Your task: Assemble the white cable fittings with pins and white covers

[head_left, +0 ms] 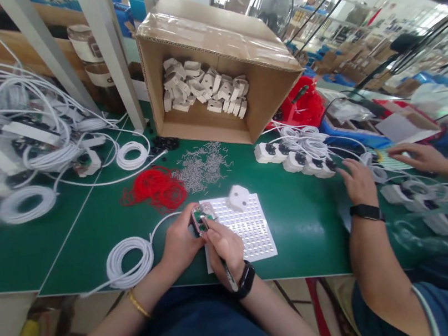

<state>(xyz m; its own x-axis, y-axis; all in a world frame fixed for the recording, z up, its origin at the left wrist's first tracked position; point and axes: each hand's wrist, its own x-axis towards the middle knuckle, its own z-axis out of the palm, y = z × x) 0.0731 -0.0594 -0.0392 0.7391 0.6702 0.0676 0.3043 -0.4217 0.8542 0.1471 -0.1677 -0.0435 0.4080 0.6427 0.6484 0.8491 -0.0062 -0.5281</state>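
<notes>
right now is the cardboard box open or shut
Open. The box lies on its side with its mouth facing the person, and the white parts inside show clearly.

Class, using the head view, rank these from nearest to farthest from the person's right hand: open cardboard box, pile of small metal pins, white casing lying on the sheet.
From the right hand:
1. White casing, on the sheet's far edge.
2. Metal pins, beyond the sheet.
3. Cardboard box, behind the pins.
</notes>
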